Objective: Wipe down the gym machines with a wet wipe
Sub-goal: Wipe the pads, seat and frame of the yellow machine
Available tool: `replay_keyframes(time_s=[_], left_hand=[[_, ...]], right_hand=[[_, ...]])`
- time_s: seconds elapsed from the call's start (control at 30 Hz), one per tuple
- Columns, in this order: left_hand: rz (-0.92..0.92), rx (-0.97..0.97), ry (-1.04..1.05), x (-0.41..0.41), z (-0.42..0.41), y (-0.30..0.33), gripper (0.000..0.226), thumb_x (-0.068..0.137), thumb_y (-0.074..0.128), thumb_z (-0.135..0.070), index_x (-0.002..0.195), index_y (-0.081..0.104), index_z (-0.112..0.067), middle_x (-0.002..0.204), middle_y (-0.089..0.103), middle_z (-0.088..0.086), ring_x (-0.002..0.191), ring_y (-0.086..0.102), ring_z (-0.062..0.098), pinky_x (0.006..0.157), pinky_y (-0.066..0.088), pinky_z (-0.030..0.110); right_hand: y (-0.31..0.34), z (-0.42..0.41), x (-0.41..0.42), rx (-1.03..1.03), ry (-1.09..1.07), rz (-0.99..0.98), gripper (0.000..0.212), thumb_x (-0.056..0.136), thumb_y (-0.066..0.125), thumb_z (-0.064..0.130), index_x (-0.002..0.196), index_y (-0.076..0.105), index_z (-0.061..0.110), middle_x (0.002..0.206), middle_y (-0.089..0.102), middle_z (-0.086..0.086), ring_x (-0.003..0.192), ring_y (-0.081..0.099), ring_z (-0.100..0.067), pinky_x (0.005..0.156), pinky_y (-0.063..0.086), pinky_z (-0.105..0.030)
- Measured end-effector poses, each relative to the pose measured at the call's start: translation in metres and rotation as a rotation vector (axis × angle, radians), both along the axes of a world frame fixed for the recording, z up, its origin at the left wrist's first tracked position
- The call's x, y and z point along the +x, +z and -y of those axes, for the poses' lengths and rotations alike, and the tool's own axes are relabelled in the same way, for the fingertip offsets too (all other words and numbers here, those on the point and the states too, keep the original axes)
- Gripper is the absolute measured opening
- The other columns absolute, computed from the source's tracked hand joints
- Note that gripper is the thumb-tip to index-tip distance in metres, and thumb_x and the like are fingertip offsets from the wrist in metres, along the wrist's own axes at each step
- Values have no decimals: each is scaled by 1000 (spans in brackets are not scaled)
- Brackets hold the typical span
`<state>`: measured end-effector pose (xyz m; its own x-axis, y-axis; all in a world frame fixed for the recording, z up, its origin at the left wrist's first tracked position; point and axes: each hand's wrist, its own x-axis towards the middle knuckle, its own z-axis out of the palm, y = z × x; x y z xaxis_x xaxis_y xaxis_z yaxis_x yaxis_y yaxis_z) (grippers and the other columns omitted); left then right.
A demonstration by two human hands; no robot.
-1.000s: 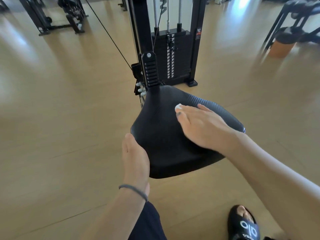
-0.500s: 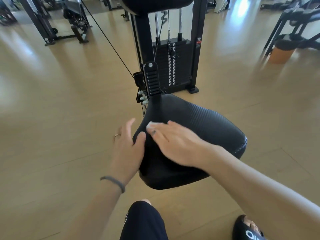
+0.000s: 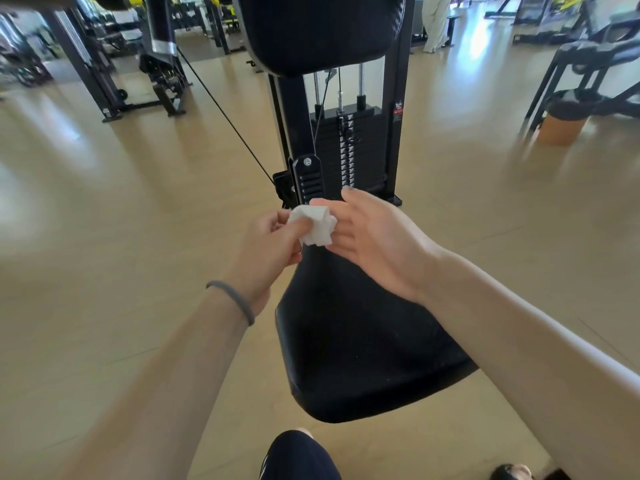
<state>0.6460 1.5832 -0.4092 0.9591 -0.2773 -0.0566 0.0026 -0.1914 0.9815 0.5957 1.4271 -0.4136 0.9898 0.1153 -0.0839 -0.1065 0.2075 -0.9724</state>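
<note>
While both hands meet above the far end of the black seat pad [image 3: 363, 344], the white wet wipe [image 3: 312, 225] sits bunched between them, lifted clear of the vinyl. The left hand [image 3: 268, 244] pinches the wipe's near-left corner between thumb and curled fingers. The right hand [image 3: 375, 240] lies just to the right of the wipe, palm turned inward, its fingers nearly straight and touching the wipe's right edge; it seems to support or refold the cloth rather than clamp it. Both hands are equally close to the wipe, so either could carry it onward. What matters for the coming move is where the unwiped surfaces lie. The seat pad runs lengthwise from under the hands back toward the person, below both wrists. The back pad [image 3: 320, 32] stands upright well above and beyond the fingertips, on the same black column [image 3: 294, 116] as the slotted seat adjuster [image 3: 310, 180], which is just past the wipe. Judging by this, the likely step is regrouping the wipe before reaching up and forward to the back pad, or down again to the seat.
</note>
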Motion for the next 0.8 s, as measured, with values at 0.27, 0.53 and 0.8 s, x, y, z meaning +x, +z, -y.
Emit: replay_keyframes(time_s=[0.27, 0.53, 0.8], left_hand=[[-260, -637, 119, 52, 25, 57, 18, 100, 49, -2, 112, 60, 4, 104, 68, 17, 92, 71, 22, 75, 60, 25], [-201, -709, 149, 90, 37, 131, 21, 92, 52, 18, 110, 61, 14, 93, 69, 22, 74, 75, 26, 65, 62, 28], [-286, -807, 135, 83, 35, 145, 30, 96, 43, 14, 122, 57, 13, 110, 69, 24, 94, 70, 37, 73, 61, 47]], right_hand=[[45, 21, 36, 191, -384, 93, 50, 108, 43, 35, 154, 42, 15, 145, 57, -10, 124, 63, -25, 111, 47, -41], [107, 27, 93, 730, -390, 249, 44, 103, 49, 26, 144, 50, 9, 129, 61, -16, 123, 61, -35, 108, 48, -47], [82, 25, 99, 818, -338, 314, 60, 100, 47, 43, 154, 42, 17, 144, 57, -14, 128, 61, -32, 112, 45, -45]])
